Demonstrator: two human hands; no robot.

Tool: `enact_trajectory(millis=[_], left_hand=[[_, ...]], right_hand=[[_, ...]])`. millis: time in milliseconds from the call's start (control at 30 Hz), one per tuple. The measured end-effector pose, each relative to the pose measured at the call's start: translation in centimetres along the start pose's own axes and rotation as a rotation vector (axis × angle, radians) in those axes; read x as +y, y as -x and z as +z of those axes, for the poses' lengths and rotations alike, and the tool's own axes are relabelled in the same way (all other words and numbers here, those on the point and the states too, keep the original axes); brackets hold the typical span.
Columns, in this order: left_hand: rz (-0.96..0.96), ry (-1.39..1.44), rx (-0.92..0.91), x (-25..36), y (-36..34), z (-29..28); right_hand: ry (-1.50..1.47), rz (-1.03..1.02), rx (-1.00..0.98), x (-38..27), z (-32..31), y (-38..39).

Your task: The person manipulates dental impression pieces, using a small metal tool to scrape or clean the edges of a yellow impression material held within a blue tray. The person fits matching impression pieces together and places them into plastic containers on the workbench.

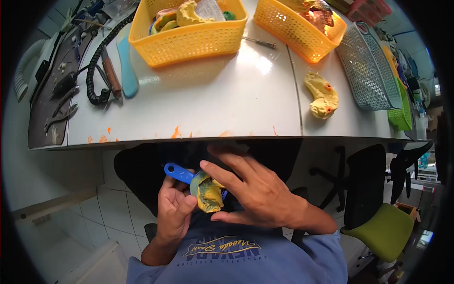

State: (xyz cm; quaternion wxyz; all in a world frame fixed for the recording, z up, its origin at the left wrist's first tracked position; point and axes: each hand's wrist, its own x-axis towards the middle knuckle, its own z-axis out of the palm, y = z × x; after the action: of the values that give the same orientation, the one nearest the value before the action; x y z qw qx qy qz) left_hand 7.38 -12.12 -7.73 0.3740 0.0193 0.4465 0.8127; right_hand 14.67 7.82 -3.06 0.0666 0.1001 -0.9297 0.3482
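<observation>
A blue dental impression tray (178, 173), its handle pointing up and to the left, is gripped by my left hand (174, 207) in front of my shirt. Set yellow and grey-green impression material (210, 201) fills the tray. Close by on the right, my right hand (265, 194) is spread with fingers apart, partly covering the tray's right side; I see nothing held in it. On the table to the right lies a yellow dental cast (322, 97), curved, with small orange spots.
Yellow baskets (194, 42) (300, 33) with casts and impressions stand at the back. A screwdriver (260, 42) lies between them. Spatulas (126, 66), a knife (111, 73) and pliers (61, 116) lie left. A grey basket (371, 71) stands right; a green chair (383, 232) is below.
</observation>
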Motion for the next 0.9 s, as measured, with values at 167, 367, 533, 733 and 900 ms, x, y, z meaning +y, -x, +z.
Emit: enact_trajectory(millis=[167,367,533,733,900], left_hand=[[0.095,-0.052,-0.117,0.3,-0.5,1.5],[0.187,-0.089,-0.139,1.6,-1.3,4.0],[0.246,-0.274,-0.255,3.5,-2.6,7.9],[0.771,-0.58,-0.178,6.3,-6.5,8.8],[0.923,-0.868,-0.034,7.8,-9.2,8.5]], right_hand=[[-0.046,0.083,-0.069,-0.6,-1.3,0.6],[-0.019,-0.034,0.172,-1.4,-3.3,0.2],[0.109,-0.082,0.267,-2.1,-8.3,0.9],[0.453,0.106,0.596,-1.4,-19.2,4.3],[0.506,0.303,0.667,3.2,-26.9,6.2]])
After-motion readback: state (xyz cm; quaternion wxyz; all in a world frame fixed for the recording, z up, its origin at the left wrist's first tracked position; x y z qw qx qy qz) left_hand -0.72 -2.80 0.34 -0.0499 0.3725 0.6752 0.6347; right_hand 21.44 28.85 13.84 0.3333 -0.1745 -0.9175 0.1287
